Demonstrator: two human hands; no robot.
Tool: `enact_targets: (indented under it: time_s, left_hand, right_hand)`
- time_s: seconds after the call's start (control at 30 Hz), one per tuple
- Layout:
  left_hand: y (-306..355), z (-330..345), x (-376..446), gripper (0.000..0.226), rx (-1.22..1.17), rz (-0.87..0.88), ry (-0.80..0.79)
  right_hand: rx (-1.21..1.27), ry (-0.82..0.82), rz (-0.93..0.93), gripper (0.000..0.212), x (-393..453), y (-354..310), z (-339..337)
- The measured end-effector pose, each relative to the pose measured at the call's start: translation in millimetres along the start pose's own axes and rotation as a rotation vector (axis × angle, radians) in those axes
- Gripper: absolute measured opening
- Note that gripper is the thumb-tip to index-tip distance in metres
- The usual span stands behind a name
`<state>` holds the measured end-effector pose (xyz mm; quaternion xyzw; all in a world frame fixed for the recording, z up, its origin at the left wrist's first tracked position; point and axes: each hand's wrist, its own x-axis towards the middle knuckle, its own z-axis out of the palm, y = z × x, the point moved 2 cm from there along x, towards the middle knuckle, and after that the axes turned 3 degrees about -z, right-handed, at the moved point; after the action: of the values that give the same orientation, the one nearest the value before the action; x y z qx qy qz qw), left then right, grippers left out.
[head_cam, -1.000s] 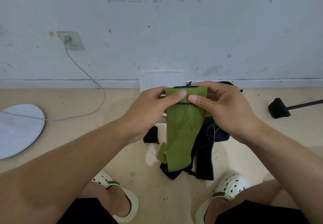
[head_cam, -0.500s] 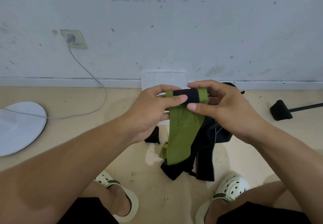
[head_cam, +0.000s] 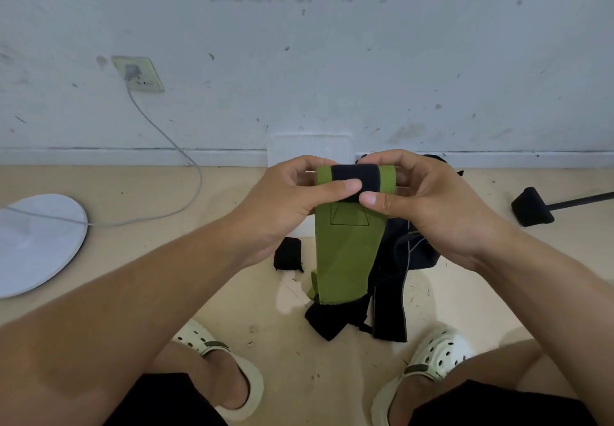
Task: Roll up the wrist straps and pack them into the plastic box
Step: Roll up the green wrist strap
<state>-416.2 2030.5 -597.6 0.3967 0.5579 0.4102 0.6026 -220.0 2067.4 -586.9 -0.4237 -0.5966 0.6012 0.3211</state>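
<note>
The floor (head_cam: 465,292) carries the work; the person squats over it, facing the wall (head_cam: 332,43). Against the skirting stands the plastic box (head_cam: 309,146), pale and translucent, mostly hidden behind the hands, so whether it is open cannot be told. A heap of dark straps (head_cam: 395,279) lies between the feet, and one small black roll (head_cam: 288,253) sits on the floor just left of it — apparently a strap already rolled, not yet in the box.

Step in hand: rolling the green wrist strap (head_cam: 342,252). The rolled part, with a black band across its middle, is held up in front of the box; the free tail hangs down and its lower end overlaps the dark heap.

To do the step well, in my judgement:
- Keep the tail taut under its own weight, so each turn lies flush on the last.
- Keep both edges level; a skewed roll will telescope.
- Turn both ends together with the thumbs.
- Lift the tail clear of the heap before its end snags.

Grip: the left hand (head_cam: 282,199) pinches the left end of the roll, fingers curled behind and thumb pressed across the front onto the black band. The right hand (head_cam: 428,199) pinches the right end likewise — its thumb presses just beneath the roll, nearly meeting the left thumb.
</note>
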Motion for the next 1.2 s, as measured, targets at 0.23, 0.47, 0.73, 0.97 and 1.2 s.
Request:
enact_targets:
  time_s: [0.23,0.47,0.73,0.97,1.2]
  left_hand:
    - [0.7,4.6,-2.8,0.031,-0.014,-0.007,-0.021]
    - [0.2,5.8,-2.6,0.022,-0.038,0.039,0.018]
    - [-3.3,3.2,-3.5,0.029,-0.001,0.049,0.065]
    - [-1.6,8.8,-6.7,0.052,0.050,-0.103,-0.117]
    - [-1.2,10.3,-7.4,0.034,0.026,-0.106,-0.102]
  right_hand:
    - [0.005,0.077,-0.042,0.038,-0.9,0.5,-0.5]
    - [0.025,0.035,-0.027,0.041,0.0,-2.4,-3.2]
    - [0.049,0.000,0.069,0.034,0.0,0.1,0.0]
    - [0.051,0.053,-0.034,0.026,-1.7,-3.3,-1.4]
    - [-0.035,0.039,-0.070,0.031,-2.7,-2.7,0.4]
